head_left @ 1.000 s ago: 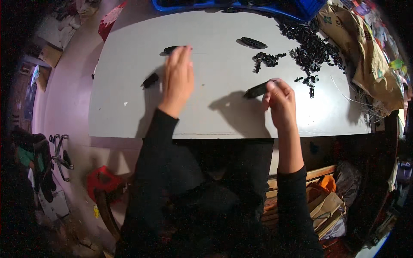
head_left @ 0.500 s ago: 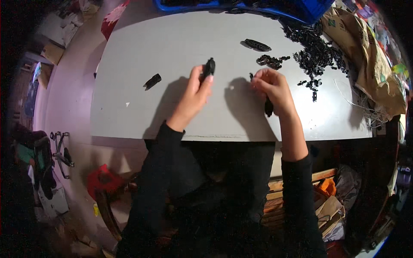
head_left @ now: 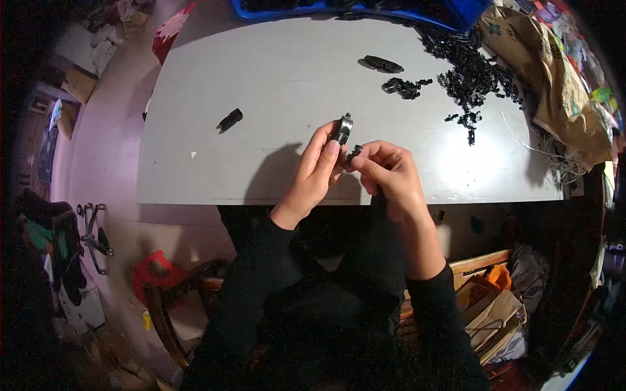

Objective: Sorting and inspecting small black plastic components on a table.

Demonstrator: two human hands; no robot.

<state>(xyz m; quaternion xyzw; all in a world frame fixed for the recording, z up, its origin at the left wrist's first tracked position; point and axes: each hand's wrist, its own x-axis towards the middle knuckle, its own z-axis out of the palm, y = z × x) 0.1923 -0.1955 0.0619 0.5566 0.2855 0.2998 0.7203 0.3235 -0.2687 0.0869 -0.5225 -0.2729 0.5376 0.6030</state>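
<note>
My left hand (head_left: 310, 176) is closed around an elongated black plastic part (head_left: 345, 128), whose narrow knobbed end points up and away from me. Close beside it, my right hand (head_left: 394, 174) pinches a small black plastic piece (head_left: 354, 154) between thumb and forefinger. Under the right hand's curled fingers a dark, longish shape (head_left: 378, 197) shows in part, seemingly tucked in the palm. The small piece is near the lower end of the left hand's part; whether they touch is hard to tell. A similar black part (head_left: 229, 120) lies on the table to the left.
On the white table (head_left: 215, 72), another elongated black part (head_left: 382, 64) lies beyond a small cluster of black pieces (head_left: 407, 87). A large heap of black pieces (head_left: 476, 75) spreads at the far right, beside a brown paper sack (head_left: 554, 78). A blue tray (head_left: 450, 21) stands at the back.
My hands have come together and nearer to me: the left moved right with its black part, the right moved left with the small piece.
</note>
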